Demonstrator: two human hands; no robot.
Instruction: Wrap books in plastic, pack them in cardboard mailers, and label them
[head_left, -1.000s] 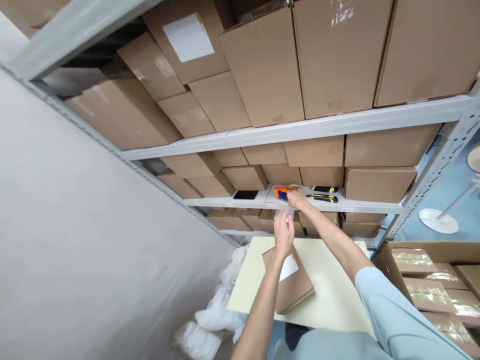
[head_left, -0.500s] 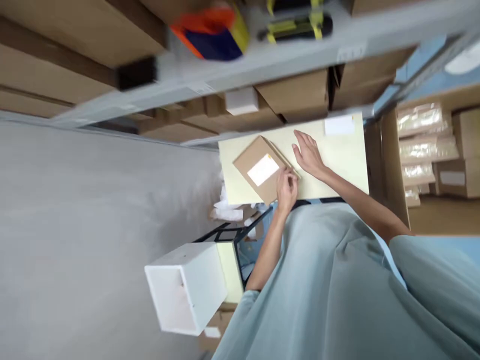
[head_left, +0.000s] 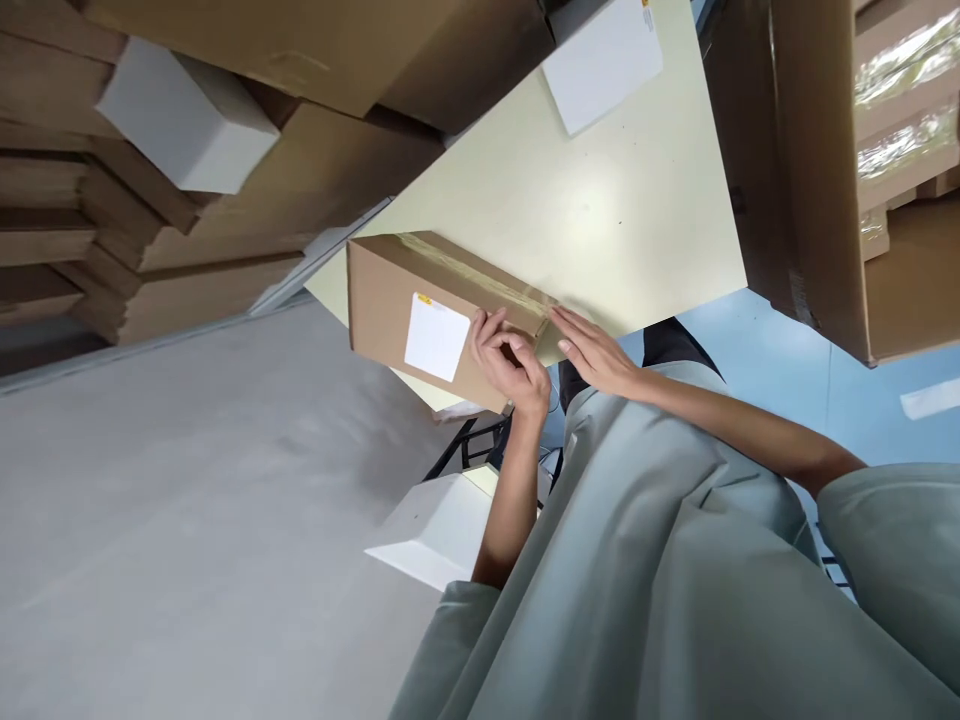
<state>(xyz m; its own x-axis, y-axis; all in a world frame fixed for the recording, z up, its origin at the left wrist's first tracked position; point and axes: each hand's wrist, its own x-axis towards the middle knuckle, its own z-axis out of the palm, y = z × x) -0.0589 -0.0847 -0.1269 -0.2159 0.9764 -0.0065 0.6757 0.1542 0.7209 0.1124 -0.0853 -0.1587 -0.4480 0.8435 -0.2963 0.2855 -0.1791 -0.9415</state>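
A brown cardboard box [head_left: 379, 300] lies near the left end of a cream tabletop [head_left: 622, 220]. On its side facing me is a white label [head_left: 437, 337] with a small yellow mark. Shiny tape [head_left: 480, 272] runs along the box's narrow upper face. My left hand [head_left: 514, 365] rests against the labelled side, its fingers loosely bent with a gap at the thumb and nothing visible between them. My right hand [head_left: 596, 352] is open, with straight fingers and their tips at the box's right end, by the end of the tape.
A white sheet [head_left: 604, 65] lies at the table's far edge. Shelves of cardboard boxes [head_left: 322, 170] and a white box [head_left: 191, 125] are beyond. At right, a large open carton [head_left: 817, 180] holds plastic-wrapped packs. A white bin [head_left: 431, 530] is below left.
The view has swung and come closer to the table. The box has turned so its taped narrow face shows more. My right hand has come down from above the table to the box's end.
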